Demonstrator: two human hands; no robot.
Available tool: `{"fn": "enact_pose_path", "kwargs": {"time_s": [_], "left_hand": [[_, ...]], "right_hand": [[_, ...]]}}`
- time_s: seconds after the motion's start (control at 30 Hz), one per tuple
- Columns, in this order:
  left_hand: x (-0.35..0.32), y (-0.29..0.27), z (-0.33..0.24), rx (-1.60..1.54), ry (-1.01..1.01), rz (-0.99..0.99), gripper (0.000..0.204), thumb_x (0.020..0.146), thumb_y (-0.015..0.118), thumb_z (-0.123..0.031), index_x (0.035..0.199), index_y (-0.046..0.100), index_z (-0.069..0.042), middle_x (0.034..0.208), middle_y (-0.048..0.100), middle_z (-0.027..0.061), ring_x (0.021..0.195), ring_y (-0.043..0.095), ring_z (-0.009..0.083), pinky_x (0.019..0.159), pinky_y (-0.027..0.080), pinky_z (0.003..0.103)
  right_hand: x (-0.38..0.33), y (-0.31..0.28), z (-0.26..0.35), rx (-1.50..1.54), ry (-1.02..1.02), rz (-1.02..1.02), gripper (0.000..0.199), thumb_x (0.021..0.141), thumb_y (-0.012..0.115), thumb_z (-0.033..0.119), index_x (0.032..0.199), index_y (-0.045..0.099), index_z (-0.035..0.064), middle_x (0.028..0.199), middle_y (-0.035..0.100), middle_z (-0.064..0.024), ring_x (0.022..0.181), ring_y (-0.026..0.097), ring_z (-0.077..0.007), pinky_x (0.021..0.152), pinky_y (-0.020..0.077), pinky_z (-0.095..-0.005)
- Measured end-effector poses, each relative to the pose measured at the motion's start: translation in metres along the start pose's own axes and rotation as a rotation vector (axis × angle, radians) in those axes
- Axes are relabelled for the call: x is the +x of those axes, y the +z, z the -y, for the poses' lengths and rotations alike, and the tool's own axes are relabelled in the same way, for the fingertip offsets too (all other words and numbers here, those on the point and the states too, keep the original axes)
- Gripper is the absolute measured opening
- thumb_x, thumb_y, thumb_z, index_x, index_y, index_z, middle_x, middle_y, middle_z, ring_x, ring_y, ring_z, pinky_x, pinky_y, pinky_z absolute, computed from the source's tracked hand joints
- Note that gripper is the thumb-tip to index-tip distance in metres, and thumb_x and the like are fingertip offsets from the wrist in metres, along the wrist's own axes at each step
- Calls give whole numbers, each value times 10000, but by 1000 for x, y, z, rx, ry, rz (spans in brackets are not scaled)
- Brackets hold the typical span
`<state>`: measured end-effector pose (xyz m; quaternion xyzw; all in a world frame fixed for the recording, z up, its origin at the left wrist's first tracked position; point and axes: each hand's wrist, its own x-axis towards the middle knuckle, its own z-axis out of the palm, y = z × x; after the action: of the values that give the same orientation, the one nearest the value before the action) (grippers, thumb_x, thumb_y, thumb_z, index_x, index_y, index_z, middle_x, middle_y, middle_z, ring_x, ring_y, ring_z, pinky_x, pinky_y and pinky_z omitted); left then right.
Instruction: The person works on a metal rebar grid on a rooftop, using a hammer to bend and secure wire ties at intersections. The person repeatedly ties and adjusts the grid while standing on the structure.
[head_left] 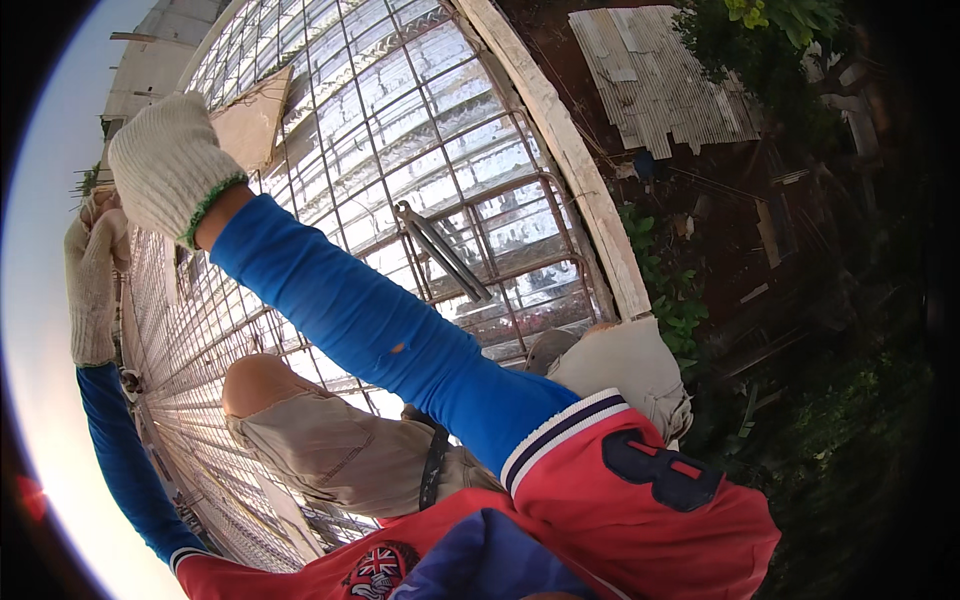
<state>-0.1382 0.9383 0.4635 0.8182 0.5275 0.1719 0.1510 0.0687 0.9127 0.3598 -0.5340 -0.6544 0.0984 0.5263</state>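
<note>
My right hand, in a cream knit glove with a green cuff edge, is closed like a fist at the upper left; its fingertips are turned away from view. Just beyond it, at the left rim, my left hand wears a matching glove. Its fingers are bent together close to the right hand, and whatever either hand grips is hidden. A grid of steel reinforcing bars spreads beneath my arms over shiny ribbed metal sheeting. Long-handled metal pincers rest on the bars, away from both hands.
My bent knee is above the grid. A pale timber edge board bounds the deck on the right. Beyond it the ground drops away to a corrugated roof and plants. A flat brown board lies near my right hand.
</note>
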Motion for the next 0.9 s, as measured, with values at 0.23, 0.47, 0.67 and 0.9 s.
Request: {"fn": "enact_pose_path", "kwargs": {"time_s": [0.23, 0.47, 0.67, 0.9], "left_hand": [[30, 17, -27, 31, -19, 82, 452, 1096, 572, -337, 1322, 570, 54, 831, 639, 11, 678, 597, 47, 605, 487, 205], [68, 87, 16, -202, -52, 141, 567, 1025, 603, -408, 1329, 639, 70, 1007, 709, 52, 886, 665, 99, 848, 532, 264], [108, 195, -13, -68, 192, 392, 342, 923, 775, -261, 1166, 769, -21, 1006, 787, 96, 983, 724, 161, 881, 568, 302], [140, 240, 52, -4, 455, 413, 375, 873, 796, -267, 1160, 749, -30, 1008, 773, 144, 935, 742, 269, 862, 583, 371]], "right_hand": [[11, 7, -51, 118, -13, -140, 214, 806, 713, 315, 869, 826, 145, 847, 779, -120, 799, 759, -292, 657, 521, -497], [-21, 14, -108, -40, 24, 200, 263, 826, 729, 364, 884, 822, 125, 857, 780, -136, 784, 769, -306, 641, 562, -528], [-25, -46, -181, 151, 273, 437, 300, 761, 706, 244, 936, 817, 27, 798, 753, -147, 738, 717, -234, 704, 566, -391], [-35, -41, -224, 160, 522, 442, 363, 832, 708, 232, 1108, 792, 11, 974, 766, -116, 948, 714, -194, 862, 551, -340]]}}
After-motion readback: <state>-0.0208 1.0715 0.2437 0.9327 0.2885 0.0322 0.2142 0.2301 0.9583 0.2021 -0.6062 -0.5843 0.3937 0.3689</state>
